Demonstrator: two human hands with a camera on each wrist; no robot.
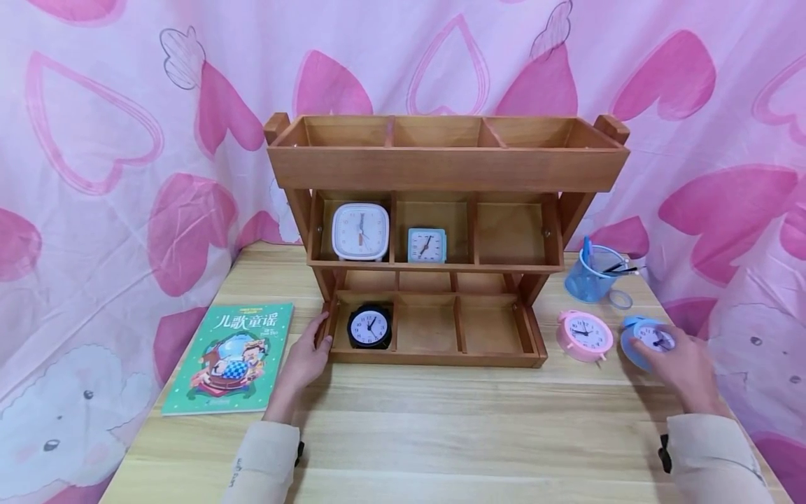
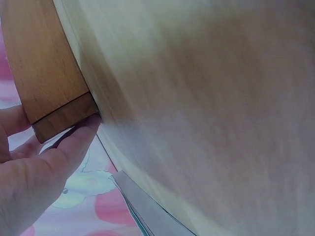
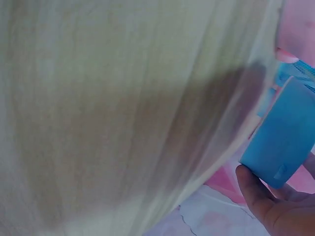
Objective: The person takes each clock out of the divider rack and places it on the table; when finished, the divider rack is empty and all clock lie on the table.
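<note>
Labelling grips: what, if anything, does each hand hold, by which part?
Right hand: the blue clock, by its lower right edge. Left hand: the wooden shelf, by its lower left end.

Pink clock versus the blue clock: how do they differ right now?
The pink clock has a pink case, while the blue clock has a blue one. No hand touches the pink clock; the right hand grips the blue clock. The pink clock's dial shows uncovered in the head view, while fingers partly cover the blue clock's. Both are outside the wooden rack, to its right.
</note>
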